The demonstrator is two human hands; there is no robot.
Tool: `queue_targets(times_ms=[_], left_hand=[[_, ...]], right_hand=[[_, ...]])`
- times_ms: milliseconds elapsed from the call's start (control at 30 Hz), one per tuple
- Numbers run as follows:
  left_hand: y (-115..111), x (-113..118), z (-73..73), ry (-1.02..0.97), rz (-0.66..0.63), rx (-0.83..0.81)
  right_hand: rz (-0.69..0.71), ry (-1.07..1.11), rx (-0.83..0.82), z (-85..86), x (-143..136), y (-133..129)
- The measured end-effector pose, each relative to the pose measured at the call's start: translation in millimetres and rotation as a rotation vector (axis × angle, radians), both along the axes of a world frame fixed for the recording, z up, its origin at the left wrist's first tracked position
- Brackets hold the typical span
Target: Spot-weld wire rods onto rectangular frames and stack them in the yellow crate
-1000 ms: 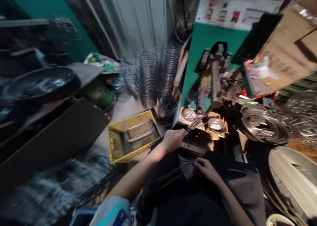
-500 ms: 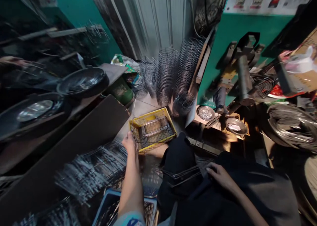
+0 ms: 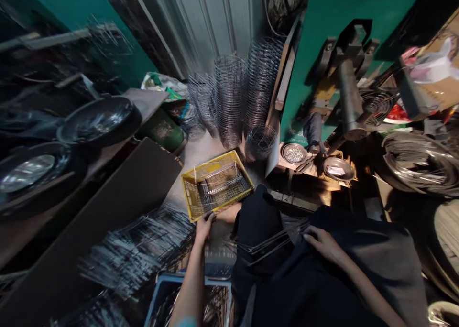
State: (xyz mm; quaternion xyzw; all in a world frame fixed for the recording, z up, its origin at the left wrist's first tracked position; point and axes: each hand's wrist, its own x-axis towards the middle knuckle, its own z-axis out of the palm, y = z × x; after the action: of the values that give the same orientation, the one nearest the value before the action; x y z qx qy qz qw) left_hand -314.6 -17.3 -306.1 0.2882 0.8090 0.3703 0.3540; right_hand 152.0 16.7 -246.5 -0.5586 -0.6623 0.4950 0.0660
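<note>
My left hand [image 3: 203, 226] is at the near left side of a yellow crate [image 3: 187, 200], its fingertips bent and dark in shadow close to the rim. Whether they grip anything is unclear. Inside the crate lie several bent wire frames [image 3: 222, 186], one with a side standing up near the far left wall. Over my dark-clothed lap, my right hand [image 3: 321, 241] is closed on the right end of a few thin wire frames [image 3: 263, 250]. Their bent ends point left across my knee.
Below the left arm stands a blue crate [image 3: 154, 293] of metal pieces, beside a pile of wire frames [image 3: 143, 245]. Round wire baskets [image 3: 229, 102] are stacked behind the yellow crate. At right, a green machine [image 3: 304, 78] has bowls [image 3: 294, 153] beneath it.
My left hand has moved from the crate's left wall to its near edge. The wire it held up there now rests in the crate. My view has shifted slightly right and down.
</note>
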Motion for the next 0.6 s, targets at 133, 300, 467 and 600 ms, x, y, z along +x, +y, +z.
queue_targets(times_ms=[133,300,467,600], left_hand=[[-9.2,28.2,22.6,-0.032,-0.176,0.015],[-15.3,91.9,89.3,0.038,-0.588,0.111],[-23.2,160.2,121.4,0.488,-1.083,0.174],[-20.2,176.7,120.0,0.63,-1.129,0.123]], right_hand=[[0.081,0.046,0.078,18.2,-1.0,11.8],[-0.157,-0.088,0.251,59.4,67.0,19.4],[-0.52,-0.282,0.289,85.2,163.9,5.6],[-0.637,-0.337,0.402,88.6,195.8,-10.8]])
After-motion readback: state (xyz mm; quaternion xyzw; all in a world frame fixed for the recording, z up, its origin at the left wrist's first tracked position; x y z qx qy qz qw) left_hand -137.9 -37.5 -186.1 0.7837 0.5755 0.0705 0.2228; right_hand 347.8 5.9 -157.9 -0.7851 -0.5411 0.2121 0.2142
